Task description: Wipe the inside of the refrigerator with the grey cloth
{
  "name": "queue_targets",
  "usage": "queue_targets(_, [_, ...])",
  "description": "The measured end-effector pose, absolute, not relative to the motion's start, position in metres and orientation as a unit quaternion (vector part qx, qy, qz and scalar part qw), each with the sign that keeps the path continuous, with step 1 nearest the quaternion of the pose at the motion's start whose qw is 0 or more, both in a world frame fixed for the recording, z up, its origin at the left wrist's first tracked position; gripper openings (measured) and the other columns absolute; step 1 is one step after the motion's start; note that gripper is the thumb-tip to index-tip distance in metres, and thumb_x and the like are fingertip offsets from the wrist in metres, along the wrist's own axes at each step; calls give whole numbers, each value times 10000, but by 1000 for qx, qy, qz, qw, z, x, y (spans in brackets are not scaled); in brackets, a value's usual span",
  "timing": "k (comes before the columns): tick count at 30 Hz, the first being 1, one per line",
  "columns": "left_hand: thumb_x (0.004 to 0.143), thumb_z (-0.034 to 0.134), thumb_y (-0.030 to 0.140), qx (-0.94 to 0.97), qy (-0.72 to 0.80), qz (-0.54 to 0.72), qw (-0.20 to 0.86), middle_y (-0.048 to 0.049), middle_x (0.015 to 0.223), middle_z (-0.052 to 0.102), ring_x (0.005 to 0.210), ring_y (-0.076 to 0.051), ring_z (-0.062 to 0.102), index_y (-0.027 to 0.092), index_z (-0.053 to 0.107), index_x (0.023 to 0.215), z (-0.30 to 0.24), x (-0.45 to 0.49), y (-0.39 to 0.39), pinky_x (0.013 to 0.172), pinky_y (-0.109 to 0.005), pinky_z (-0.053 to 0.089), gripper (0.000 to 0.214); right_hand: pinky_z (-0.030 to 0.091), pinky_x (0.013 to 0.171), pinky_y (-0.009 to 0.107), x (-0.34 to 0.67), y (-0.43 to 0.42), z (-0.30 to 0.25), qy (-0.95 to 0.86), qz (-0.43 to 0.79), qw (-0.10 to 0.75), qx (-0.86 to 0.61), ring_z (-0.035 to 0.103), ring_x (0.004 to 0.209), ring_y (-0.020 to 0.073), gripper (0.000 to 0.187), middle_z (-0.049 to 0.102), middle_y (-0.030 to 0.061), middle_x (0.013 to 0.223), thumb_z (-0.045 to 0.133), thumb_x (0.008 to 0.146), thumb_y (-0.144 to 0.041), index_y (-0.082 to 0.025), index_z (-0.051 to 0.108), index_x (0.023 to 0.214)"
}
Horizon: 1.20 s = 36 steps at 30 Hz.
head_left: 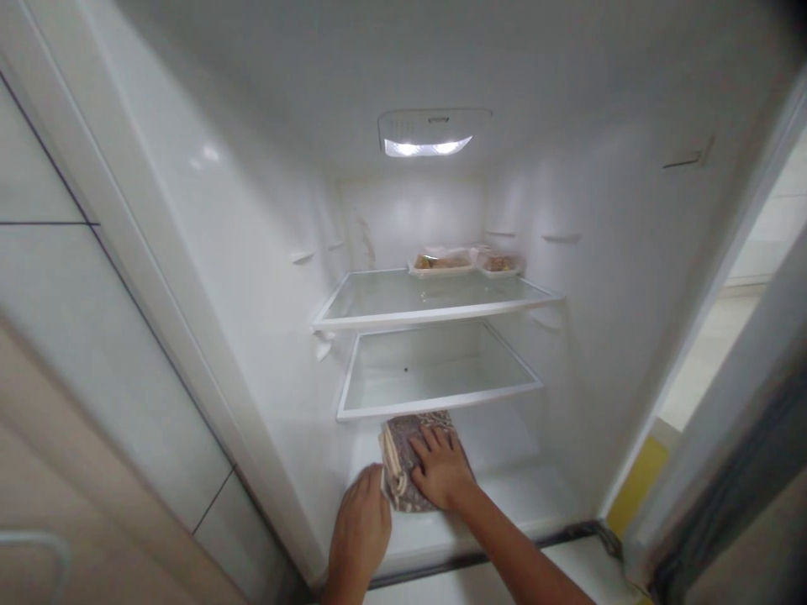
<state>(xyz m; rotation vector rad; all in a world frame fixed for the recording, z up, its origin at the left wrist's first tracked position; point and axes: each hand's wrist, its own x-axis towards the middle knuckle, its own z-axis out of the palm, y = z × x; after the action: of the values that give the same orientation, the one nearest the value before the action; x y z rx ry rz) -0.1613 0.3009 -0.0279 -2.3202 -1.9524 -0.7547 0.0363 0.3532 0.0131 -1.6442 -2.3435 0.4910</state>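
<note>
A folded brown-grey patterned cloth [424,501] with cream layered edges lies on the white floor of a fridge, below the lower shelf. My right hand [443,469] rests flat on top of it, fingers spread. Close against the cloth's left edge is my left hand [364,519], its back toward me and its fingers pressed together. A small whitish bit shows by the left fingertips; what they hold, if anything, is hidden.
Two glass shelves with white rims, an upper shelf [435,316] and a lower shelf [441,405], sit above my hands. Wrapped food trays [442,262] stand at the back of the upper one. A lamp [429,148] glows overhead. The open door [725,470] is on the right.
</note>
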Motion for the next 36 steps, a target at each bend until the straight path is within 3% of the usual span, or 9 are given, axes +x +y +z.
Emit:
queue_targets(5, [911,397,188,-733,-639,-234,11,-137,1371,687,1297,-277,635,179,707,1226,-29,-161,301,1152,-449,504,442,181,1234,587,119,347,0,-709,72,96,-695,290,1538,357,625,350,137,1660,393,939,-366,-209,440,1542])
queue_targets(11, [916,382,204,-738,-635,-226,36,-164,1358,690,1282,-293,645,136,701,1236,-34,-162,308,1112,-460,538,457,228,1219,558,157,333,-4,-662,15,88,-745,323,1523,374,615,327,197,1657,418,933,-296,-159,455,1532])
queue_targets(16, [952,386,286,-738,-632,-233,40,-180,1358,686,1269,-312,649,137,683,1264,-28,-159,303,1083,-490,548,455,174,1236,601,121,323,5,-726,71,111,-675,272,1538,418,588,305,176,1667,444,953,-343,-212,468,1527])
queue_targets(19, [959,436,366,-754,-593,-278,51,-179,1473,599,1376,-319,562,151,603,1379,-23,-159,295,1128,-503,505,500,140,1237,647,79,318,12,-768,120,130,-616,214,1551,446,612,245,193,1681,414,977,-462,-214,453,1535])
queue_targets(23, [940,487,338,-788,-528,-306,77,-133,1548,531,1454,-318,476,205,551,1444,-23,-164,288,1201,-541,417,525,111,1241,693,12,317,21,-842,172,136,-492,156,1558,464,688,189,182,1699,443,957,-514,-211,379,1571])
queue_targets(26, [938,485,285,-793,-502,-323,124,-110,1459,626,1368,-301,572,224,617,1374,-26,-168,289,1148,-525,480,460,96,1272,662,-23,321,25,-900,170,122,-381,125,1577,414,715,224,136,1703,467,945,-463,-207,316,1595])
queue_targets(30, [927,489,237,-802,-468,-334,160,-113,1371,692,1261,-271,657,196,625,1359,-23,-169,287,1035,-462,578,455,108,1278,656,-27,321,26,-910,166,108,-364,150,1572,413,734,284,147,1684,505,915,-419,-193,326,1590])
queue_targets(36, [955,469,300,-785,-517,-341,9,-85,1300,736,1203,-230,693,233,697,1257,-10,-166,288,1035,-420,590,384,107,1256,698,-2,292,28,-882,197,125,-409,175,1562,435,754,313,185,1664,505,904,-388,-173,301,1597])
